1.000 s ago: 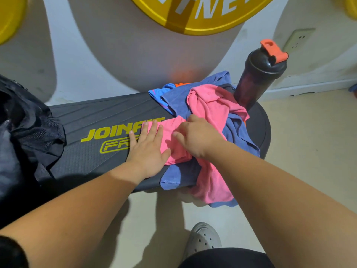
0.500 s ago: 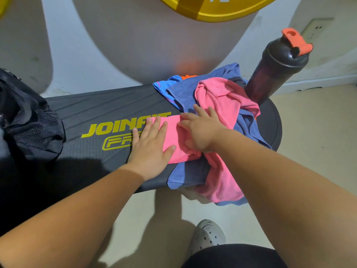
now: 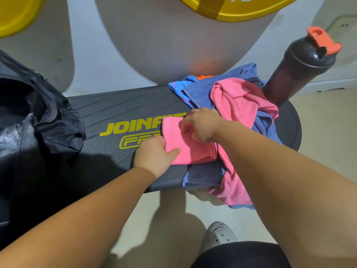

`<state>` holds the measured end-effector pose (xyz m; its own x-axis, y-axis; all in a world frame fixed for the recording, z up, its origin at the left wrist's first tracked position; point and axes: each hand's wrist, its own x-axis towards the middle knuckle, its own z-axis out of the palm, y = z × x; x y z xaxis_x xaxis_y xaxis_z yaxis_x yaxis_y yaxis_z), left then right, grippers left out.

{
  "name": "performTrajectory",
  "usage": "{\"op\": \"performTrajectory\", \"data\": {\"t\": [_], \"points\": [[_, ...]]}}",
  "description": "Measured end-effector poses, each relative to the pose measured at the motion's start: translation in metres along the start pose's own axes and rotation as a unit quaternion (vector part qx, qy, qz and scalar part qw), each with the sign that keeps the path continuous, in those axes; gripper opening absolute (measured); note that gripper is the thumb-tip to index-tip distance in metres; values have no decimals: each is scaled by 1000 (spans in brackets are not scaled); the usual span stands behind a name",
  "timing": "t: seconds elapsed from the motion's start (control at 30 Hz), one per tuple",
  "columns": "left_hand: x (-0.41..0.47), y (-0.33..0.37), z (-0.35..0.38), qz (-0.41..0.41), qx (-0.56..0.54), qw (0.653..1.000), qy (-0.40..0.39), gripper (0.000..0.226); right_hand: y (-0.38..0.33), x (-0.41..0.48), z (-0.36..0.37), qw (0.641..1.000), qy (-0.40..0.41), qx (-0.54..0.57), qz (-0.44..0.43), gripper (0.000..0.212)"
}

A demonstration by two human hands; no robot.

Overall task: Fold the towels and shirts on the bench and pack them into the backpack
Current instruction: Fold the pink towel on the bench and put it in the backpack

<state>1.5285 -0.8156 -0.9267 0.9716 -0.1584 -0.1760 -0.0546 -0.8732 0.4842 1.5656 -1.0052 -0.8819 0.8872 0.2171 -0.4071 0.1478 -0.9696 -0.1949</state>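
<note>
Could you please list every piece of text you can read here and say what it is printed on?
"JOINFI": yellow, on the black bench; its end is hidden by the right hand.
"FR": outlined yellow, just below; the rest lies under the left hand and pink towel.
White letters on the yellow disc: cut off by the frame, unreadable.

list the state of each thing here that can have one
folded pink towel: folded, flat on the bench
left hand: grips the towel's near-left edge
right hand: fingers curled on the towel
pink cloth: crumpled, unfolded
blue cloth: unfolded, draped over the bench edge
shaker bottle: upright, lid on
backpack: slumped, opening unclear
</note>
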Motion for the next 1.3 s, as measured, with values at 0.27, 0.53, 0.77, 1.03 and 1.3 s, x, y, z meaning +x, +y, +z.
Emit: {"op": "performTrajectory", "data": {"t": [0.27, 0.53, 0.77, 1.03, 1.3], "points": [[9, -8, -14, -1, -87, 996, 3, 35, -8, -6, -1, 999, 5, -28, 40, 31], [42, -47, -65, 8, -112, 994, -5, 50, -34, -26, -1, 941, -189, 280, -6, 42], [44, -57, -70, 142, 153, 970, -122, 89, -46, -12, -2, 994, 21, 108, 5, 32], [55, -59, -71, 173, 102, 970, -140, 75, -50, 12, 17, 999, 3, -45, -9, 105], [67, -60, -73, 176, 53, 977, -108, 41, -49, 26, 13, 999, 18, -36, -27, 51]]}}
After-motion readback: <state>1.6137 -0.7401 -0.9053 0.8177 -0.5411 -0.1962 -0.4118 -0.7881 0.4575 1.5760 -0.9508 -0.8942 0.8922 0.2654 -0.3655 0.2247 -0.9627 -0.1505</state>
